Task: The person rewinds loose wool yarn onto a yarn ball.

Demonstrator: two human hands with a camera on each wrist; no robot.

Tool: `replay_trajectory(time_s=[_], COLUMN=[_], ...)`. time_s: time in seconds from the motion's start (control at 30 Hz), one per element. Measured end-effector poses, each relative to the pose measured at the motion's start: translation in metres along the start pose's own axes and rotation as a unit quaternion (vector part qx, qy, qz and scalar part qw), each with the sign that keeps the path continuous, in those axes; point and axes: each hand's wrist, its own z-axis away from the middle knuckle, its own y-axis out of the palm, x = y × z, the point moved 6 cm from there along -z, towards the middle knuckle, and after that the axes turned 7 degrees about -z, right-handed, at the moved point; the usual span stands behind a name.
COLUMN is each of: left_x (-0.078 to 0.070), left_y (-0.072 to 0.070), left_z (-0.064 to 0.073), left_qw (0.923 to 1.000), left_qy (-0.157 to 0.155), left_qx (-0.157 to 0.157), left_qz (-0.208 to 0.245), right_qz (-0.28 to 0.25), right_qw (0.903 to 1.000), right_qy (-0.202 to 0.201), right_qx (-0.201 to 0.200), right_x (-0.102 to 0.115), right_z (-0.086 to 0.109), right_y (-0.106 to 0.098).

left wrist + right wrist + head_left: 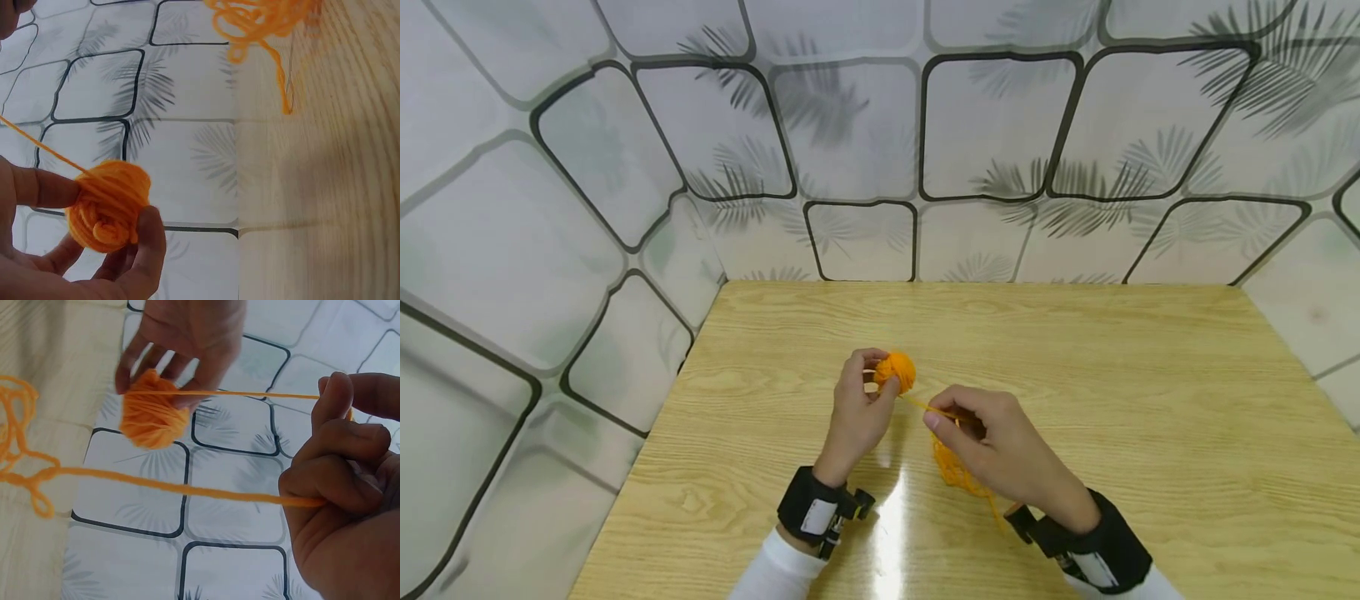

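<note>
My left hand (863,408) grips a small orange ball of yarn (898,372) between thumb and fingertips, above the table. In the left wrist view the ball (109,206) shows strands wound across it. A taut strand (256,394) runs from the ball to my right hand (1000,437), whose thumb and forefinger pinch it. The other fingers of that hand curl over the yarn, which leaves at the little-finger side. From there it leads down to a loose tangle of orange yarn (951,467) on the table, partly hidden behind the right hand in the head view.
The wooden table (1112,350) extends on all sides of the hands. Behind it and at the left stand walls covered in a patterned sheet (865,242). Each wrist wears a black strap (1108,542) with a small camera.
</note>
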Motion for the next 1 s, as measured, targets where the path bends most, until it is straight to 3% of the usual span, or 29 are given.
replay_trajectory(time_s=[0.2, 0.37, 0.6, 0.83, 0.93, 1.0], left_x=[0.0, -0.001, -0.005, -0.013, -0.016, -0.017], left_y=[0.011, 0.019, 0.027, 0.025, 0.024, 0.024], left_z=[0.004, 0.007, 0.015, 0.019, 0.022, 0.023], left_qw=[0.9951, 0.9815, 0.9498, 0.9272, 0.9113, 0.8966], left_qy=[-0.023, -0.033, -0.018, 0.031, 0.041, 0.045], left_qx=[0.085, 0.176, 0.291, 0.336, 0.358, 0.371], left_qz=[0.046, 0.067, 0.112, 0.162, 0.2, 0.237], right_qz=[-0.021, -0.036, -0.061, -0.084, -0.094, -0.102], right_qw=[0.9996, 0.9986, 0.9957, 0.9901, 0.9866, 0.9843], right_qy=[0.005, 0.016, 0.034, 0.069, 0.09, 0.103], right_qx=[-0.021, -0.037, -0.06, -0.088, -0.098, -0.1], right_x=[0.001, -0.002, -0.015, -0.033, -0.045, -0.052], right_z=[-0.01, -0.019, -0.03, -0.039, -0.04, -0.04], right_y=[-0.008, -0.017, -0.029, -0.038, -0.04, -0.04])
